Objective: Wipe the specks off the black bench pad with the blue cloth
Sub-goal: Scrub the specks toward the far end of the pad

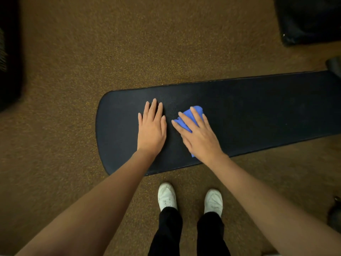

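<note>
The long black bench pad (258, 111) runs from the middle of the view to the right edge, with its rounded end at the left. My left hand (151, 129) lies flat on the pad near that rounded end, fingers straight. Just to its right, my right hand (198, 134) presses the blue cloth (186, 118) flat onto the pad with spread, straight fingers. Most of the cloth is hidden under the hand; a small corner shows below the wrist. A patch of faint pale specks shows on the pad between the two hands.
Speckled brown floor (92, 61) surrounds the bench. My white shoes (167, 196) stand just in front of the pad's near edge. Dark equipment sits at the top right corner (310, 19), the far left edge (9, 71) and the lower right (335, 215).
</note>
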Demonstrator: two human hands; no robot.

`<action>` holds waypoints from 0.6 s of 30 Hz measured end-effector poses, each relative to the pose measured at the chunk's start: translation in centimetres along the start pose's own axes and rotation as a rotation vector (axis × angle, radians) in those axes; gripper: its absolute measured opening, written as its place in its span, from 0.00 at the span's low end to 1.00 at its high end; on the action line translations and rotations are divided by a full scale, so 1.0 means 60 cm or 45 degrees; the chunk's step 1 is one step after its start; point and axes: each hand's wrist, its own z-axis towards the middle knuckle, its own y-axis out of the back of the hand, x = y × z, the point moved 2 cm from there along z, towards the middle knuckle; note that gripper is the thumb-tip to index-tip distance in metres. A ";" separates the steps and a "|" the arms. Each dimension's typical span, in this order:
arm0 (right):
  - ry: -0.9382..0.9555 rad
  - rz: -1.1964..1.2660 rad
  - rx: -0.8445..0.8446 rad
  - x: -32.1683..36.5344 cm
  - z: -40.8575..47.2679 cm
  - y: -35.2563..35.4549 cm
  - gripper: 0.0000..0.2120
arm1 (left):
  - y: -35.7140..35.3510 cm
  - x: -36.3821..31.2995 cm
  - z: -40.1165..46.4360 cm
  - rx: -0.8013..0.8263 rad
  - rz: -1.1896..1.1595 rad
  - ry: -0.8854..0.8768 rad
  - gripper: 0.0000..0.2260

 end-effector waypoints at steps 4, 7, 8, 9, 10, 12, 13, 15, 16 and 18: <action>-0.026 0.030 -0.017 -0.033 0.023 0.007 0.23 | -0.010 -0.010 -0.004 0.000 0.007 0.044 0.20; -0.410 0.149 -0.138 -0.040 0.019 0.010 0.22 | -0.009 -0.011 -0.001 -0.011 0.027 0.070 0.20; -0.516 0.181 -0.168 -0.033 0.015 0.009 0.22 | -0.009 -0.011 0.000 -0.021 0.029 0.069 0.20; -0.549 0.198 -0.185 -0.022 0.013 0.007 0.23 | -0.009 -0.012 0.002 -0.027 0.030 0.068 0.20; -0.502 0.201 -0.186 -0.009 0.014 0.004 0.23 | -0.008 -0.011 0.003 -0.032 0.027 0.073 0.20; -0.281 0.177 -0.159 0.010 0.027 -0.003 0.24 | -0.007 -0.011 0.004 -0.040 0.000 0.101 0.20; -0.190 0.167 -0.142 0.012 0.041 -0.007 0.24 | -0.006 -0.011 0.004 -0.046 -0.026 0.120 0.20; -0.129 0.155 -0.120 0.006 0.074 -0.011 0.23 | -0.001 -0.010 0.003 -0.058 -0.072 0.149 0.20; -0.127 0.157 -0.102 0.001 0.091 -0.011 0.23 | 0.000 -0.009 0.002 -0.060 -0.075 0.154 0.20; -0.099 0.187 -0.057 -0.011 0.115 -0.012 0.22 | 0.000 -0.006 0.000 -0.060 -0.057 0.149 0.20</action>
